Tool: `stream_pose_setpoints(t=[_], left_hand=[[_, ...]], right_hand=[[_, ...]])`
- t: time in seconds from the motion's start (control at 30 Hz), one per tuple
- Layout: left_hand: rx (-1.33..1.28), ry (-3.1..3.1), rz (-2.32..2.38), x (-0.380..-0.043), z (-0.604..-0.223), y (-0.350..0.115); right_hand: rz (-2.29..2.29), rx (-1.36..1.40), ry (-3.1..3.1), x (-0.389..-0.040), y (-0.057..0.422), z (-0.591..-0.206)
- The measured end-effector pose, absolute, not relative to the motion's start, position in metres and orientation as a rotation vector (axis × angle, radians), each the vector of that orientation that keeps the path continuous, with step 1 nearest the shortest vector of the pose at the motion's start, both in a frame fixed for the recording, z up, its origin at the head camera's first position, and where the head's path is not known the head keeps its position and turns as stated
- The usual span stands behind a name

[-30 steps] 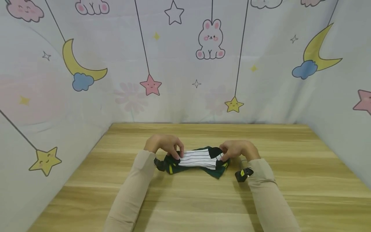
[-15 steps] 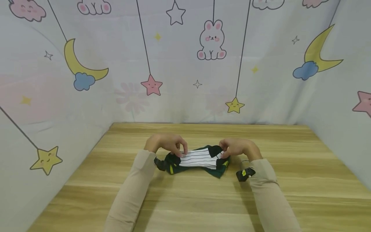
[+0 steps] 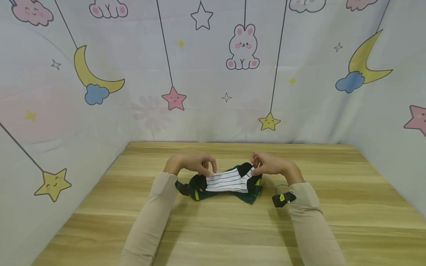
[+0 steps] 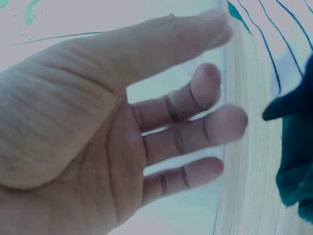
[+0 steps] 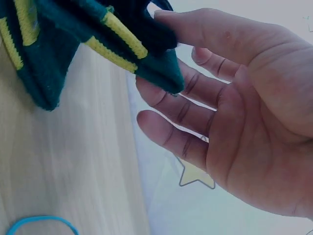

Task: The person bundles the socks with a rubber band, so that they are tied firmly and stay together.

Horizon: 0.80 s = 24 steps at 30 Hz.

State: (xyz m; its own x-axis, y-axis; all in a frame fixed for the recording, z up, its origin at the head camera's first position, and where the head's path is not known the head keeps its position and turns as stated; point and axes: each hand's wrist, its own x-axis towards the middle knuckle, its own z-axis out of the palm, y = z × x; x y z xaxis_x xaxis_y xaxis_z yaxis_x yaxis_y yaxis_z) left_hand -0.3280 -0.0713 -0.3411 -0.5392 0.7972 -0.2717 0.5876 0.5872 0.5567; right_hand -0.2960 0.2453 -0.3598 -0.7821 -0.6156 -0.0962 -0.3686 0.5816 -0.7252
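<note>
A white sock point(image 3: 226, 182) with thin dark stripes and black heel and toe lies on top of dark green socks point(image 3: 247, 197) with yellow bands. At the right end of this stack, my right hand point(image 3: 269, 163) pinches the layered ends and raises them a little. Up close in the right wrist view, the green fabric point(image 5: 164, 71) passes between thumb and fingers. My left hand point(image 3: 193, 162) hovers by the left end, its fingers loosely bent. The left wrist view has a gap between those fingers point(image 4: 227, 125) and the dark cloth point(image 4: 298, 147).
The wooden table point(image 3: 219, 232) runs back to a white curtain point(image 3: 206, 125) printed with stars, moons and a rabbit. Black wrist cameras point(image 3: 283, 199) hang below both wrists. A blue loop point(image 5: 43, 218) shows low in the right wrist view.
My right hand has moved up and away, lifting the right end of the socks slightly. My left fingers have drawn off the left end, up and a little to the right.
</note>
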Motion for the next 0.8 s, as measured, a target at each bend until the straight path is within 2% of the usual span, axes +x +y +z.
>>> stream_pose_setpoints(t=[0.8], left_hand=[[1.375,2.441,0.820,-0.321,-0.328,-0.056]], right_hand=[[-1.086,-0.987,2.613,-0.286,0.231,-0.333]])
